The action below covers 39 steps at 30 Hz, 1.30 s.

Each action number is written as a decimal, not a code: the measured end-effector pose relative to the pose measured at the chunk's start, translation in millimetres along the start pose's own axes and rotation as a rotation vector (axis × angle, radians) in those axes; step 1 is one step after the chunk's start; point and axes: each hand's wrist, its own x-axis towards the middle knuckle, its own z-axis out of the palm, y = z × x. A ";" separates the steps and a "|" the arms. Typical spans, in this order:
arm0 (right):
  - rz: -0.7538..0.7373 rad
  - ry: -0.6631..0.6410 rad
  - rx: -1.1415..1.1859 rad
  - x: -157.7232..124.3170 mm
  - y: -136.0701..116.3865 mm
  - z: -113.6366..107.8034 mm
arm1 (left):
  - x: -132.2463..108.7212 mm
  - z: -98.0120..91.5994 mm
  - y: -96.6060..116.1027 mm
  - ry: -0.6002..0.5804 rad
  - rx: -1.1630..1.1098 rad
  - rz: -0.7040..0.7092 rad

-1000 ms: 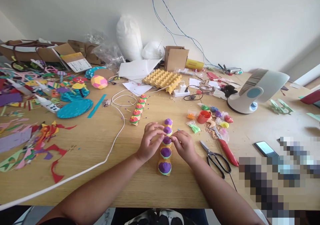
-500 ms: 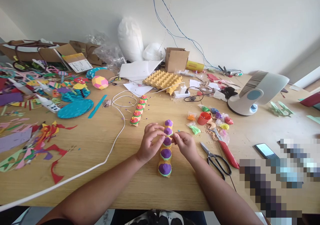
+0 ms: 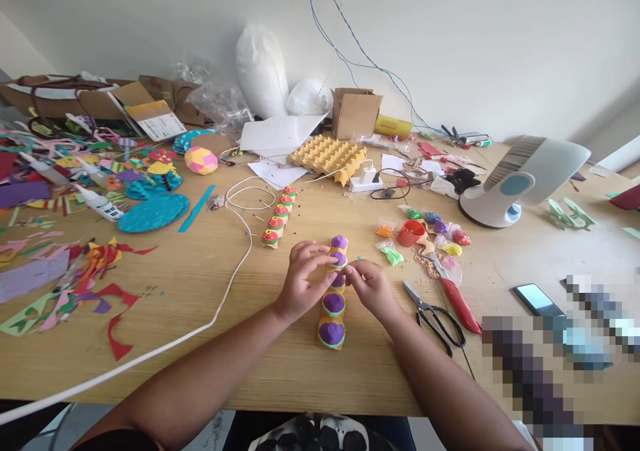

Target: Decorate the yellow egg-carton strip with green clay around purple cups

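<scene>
An egg-carton strip (image 3: 333,316) lies lengthwise in front of me, its bumps capped with purple clay. Pale green edging shows around the bases of several caps. My left hand (image 3: 306,281) is at the strip's left side, fingers stretched and apart, the fingertips and thumb at the second and third bumps from the far end. From the right, my right hand (image 3: 373,289) reaches in with thumb and forefinger pinched beside the third bump. Whatever sits in that pinch is too small to make out. Beyond lies another carton strip (image 3: 280,216) with red and green caps and pins sticking out.
Scissors (image 3: 434,321) and a red-handled knife (image 3: 461,307) lie right of my hands, near bagged coloured clay (image 3: 391,254) and a red cup (image 3: 411,233). A white cable (image 3: 220,312) crosses the left side. Paper scraps, a phone (image 3: 539,301) and a white fan (image 3: 520,181) surround.
My view has shifted slightly. The left fingers have spread a little wider over the second bump, while the right hand keeps its pinch close to the strip.
</scene>
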 end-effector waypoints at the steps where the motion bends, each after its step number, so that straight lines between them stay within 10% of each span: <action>1: -0.008 -0.016 0.000 0.1 -0.2 0.1 | -0.3 0.0 -0.1 -0.008 0.000 0.012; 13: 0.052 -0.196 0.110 1.2 1.4 -2.2 | -0.9 1.3 -6.0 0.005 0.006 0.041; 39: 0.149 0.026 0.319 1.2 9.0 3.8 | -2.2 3.6 -6.6 -0.013 -0.189 -0.101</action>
